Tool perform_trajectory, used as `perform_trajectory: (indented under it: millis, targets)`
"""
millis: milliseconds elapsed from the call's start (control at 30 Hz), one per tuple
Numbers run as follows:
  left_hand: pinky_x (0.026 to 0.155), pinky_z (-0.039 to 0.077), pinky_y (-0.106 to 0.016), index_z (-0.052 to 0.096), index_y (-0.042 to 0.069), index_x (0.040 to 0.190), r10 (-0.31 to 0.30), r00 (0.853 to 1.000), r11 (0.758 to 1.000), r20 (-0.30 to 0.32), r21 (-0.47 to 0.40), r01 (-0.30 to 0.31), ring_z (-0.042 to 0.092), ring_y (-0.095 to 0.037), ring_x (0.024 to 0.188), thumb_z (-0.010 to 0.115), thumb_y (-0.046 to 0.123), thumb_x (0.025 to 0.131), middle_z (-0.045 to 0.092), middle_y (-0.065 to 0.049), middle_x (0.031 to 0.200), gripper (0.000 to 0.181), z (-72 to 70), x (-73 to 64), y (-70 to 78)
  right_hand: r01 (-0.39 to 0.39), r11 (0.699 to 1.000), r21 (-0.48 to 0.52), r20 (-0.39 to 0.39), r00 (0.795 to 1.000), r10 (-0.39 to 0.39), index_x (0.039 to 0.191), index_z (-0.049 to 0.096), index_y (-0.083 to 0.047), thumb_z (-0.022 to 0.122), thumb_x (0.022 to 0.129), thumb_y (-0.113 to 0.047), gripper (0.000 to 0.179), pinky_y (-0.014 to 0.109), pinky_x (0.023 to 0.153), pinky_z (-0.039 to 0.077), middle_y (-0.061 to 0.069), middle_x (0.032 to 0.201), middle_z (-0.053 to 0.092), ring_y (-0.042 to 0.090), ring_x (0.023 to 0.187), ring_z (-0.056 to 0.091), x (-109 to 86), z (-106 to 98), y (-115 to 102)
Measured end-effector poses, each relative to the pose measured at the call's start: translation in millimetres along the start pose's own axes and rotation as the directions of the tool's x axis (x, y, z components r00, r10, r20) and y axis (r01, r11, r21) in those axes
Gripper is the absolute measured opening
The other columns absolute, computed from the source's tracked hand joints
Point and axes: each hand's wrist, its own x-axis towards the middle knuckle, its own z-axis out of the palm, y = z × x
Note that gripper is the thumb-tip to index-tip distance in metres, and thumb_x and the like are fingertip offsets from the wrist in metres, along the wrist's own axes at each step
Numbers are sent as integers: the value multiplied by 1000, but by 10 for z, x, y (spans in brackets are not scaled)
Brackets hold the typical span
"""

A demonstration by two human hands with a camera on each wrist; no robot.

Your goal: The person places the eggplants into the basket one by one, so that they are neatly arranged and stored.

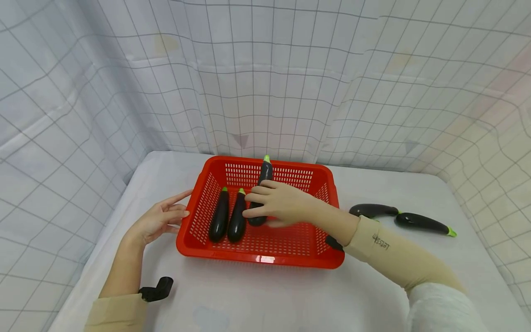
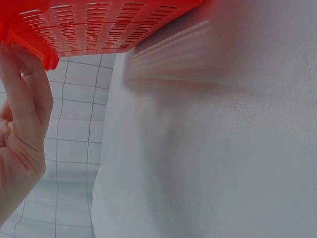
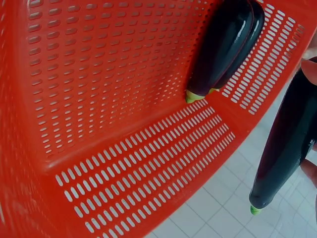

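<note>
My right hand (image 1: 279,203) grips a dark purple eggplant (image 1: 266,171) over the red plastic basket (image 1: 265,259). The green stem end of this eggplant points to the back of the basket in the head view; its lower part is partly covered by my fingers. Two more eggplants, a left one (image 1: 220,216) and a right one (image 1: 237,217), lie side by side in the basket's left half. At the basket's left rim, my left hand (image 1: 159,217) touches the outside with loosely bent fingers. In the right wrist view the held eggplant (image 3: 282,144) appears beyond the basket's slotted wall (image 3: 148,173).
On the white table (image 1: 257,299), right of the basket, lie an eggplant (image 1: 373,210) and another eggplant (image 1: 423,222); a green tip beside my forearm suggests one more, mostly hidden. A black wrist camera (image 1: 157,290) sits at my left wrist. Gridded white cloth (image 1: 269,92) hangs behind.
</note>
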Motion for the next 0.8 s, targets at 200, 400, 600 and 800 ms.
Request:
perform_trajectory:
  millis: [200,400,600,800]
  targets:
    - [72,54,-38,22,14,146,-3,1000,1000,-4,12,3,65,-16,81,54,15,92,63,4,91,63,4,7,-2,26,1000,-8,89,996,-26,126,50,-30,60,84,-38,44,35,99,34,2,124,50,19,117,43,78,110,-12]
    - [71,54,-38,22,13,146,-1,1000,1000,-1,3,1,65,-16,80,54,14,92,64,4,91,63,7,8,-3,93,996,1,162,983,-92,129,46,-31,58,85,-40,46,34,96,35,1,125,49,19,115,42,160,300,-89]
    - [70,55,-37,22,13,146,3,1000,1000,-2,-1,-3,66,-16,80,54,14,92,64,4,91,63,6,8,-6,99,994,39,247,963,-105,129,45,-32,59,84,-43,48,33,98,34,1,127,47,18,117,41,216,470,-171]
    - [70,55,-37,22,12,146,2,1000,1000,-5,0,-2,66,-16,80,54,14,92,63,4,90,63,8,3,1,97,993,63,286,952,-111,129,45,-32,59,84,-43,49,33,99,34,0,127,47,18,117,41,237,597,-191]
